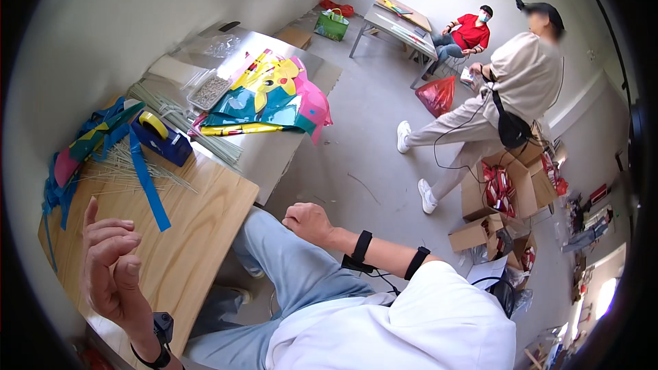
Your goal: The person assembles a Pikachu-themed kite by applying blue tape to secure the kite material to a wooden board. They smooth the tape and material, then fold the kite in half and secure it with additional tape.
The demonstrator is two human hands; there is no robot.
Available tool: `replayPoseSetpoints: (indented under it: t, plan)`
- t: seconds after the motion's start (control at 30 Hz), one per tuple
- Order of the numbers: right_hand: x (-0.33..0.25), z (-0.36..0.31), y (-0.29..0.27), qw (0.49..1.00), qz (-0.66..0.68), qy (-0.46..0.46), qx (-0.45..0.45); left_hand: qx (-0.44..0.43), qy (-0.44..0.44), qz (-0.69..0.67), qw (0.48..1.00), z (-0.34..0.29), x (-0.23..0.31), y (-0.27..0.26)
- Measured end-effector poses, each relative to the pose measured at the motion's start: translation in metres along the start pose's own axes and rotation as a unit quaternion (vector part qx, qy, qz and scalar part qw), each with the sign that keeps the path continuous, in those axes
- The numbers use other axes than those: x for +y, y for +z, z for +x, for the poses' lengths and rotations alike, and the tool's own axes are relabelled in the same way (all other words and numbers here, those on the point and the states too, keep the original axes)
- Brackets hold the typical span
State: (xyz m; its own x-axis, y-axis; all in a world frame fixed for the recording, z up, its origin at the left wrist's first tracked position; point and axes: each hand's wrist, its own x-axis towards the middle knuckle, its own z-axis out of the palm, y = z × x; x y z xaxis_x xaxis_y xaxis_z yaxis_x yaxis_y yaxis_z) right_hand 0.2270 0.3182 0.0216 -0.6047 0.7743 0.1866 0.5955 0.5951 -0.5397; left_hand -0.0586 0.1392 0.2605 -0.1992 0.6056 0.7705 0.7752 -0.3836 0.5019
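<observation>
My left hand [113, 270] is raised over the near left of the wooden table [205, 212], its fingers loosely bent and apart, with nothing in them. Closed into a loose fist, my right hand [308, 223] rests by my knee, and nothing shows in it. Beyond my left hand lie thin pale sticks [123, 168] in a loose pile. A blue tape dispenser [179, 149] with a yellow roll stands beside them. From near it a blue strip [148, 188] runs across the wood. Folded blue, green and pink plastic sheeting [68, 161] sits at the left edge.
Behind, a grey table [274, 157] bears a printed plastic sheet [274, 92], a tray of small pale pieces [208, 90] and bundled pale rods [216, 147]. A person [514, 89] stands at right near cardboard boxes [524, 192]. Another person [473, 33] sits by a far table [404, 31].
</observation>
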Motion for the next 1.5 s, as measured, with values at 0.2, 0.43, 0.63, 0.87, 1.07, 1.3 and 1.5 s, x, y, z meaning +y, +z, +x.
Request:
replayPoseSetpoints:
  t: [0.2,0.43,0.63,0.87,1.07,1.3,1.5]
  plan:
    - [0.063,0.006,-0.015,0.976,0.037,0.213,-0.001,-0.08,-0.067,-0.01,0.994,-0.012,0.022,0.064]
    - [0.166,0.053,0.013,0.848,0.364,0.385,0.018,-0.225,-0.253,0.017,0.941,-0.083,-0.015,0.12]
    - [0.254,0.078,0.037,0.634,0.565,0.522,0.083,-0.316,-0.278,-0.049,0.906,-0.124,-0.02,0.165]
    - [0.287,0.147,0.049,0.512,0.656,0.53,0.163,-0.35,-0.385,-0.027,0.854,-0.154,-0.027,0.165]
    - [0.324,0.186,0.044,0.549,0.608,0.524,0.231,-0.365,-0.415,-0.036,0.833,-0.152,-0.037,0.17]
    - [0.351,0.198,0.019,0.722,0.498,0.462,0.13,-0.389,-0.385,-0.046,0.836,-0.134,-0.057,0.18]
    - [0.352,0.196,-0.003,0.678,0.571,0.405,0.226,-0.387,-0.309,-0.045,0.868,-0.096,-0.074,0.202]
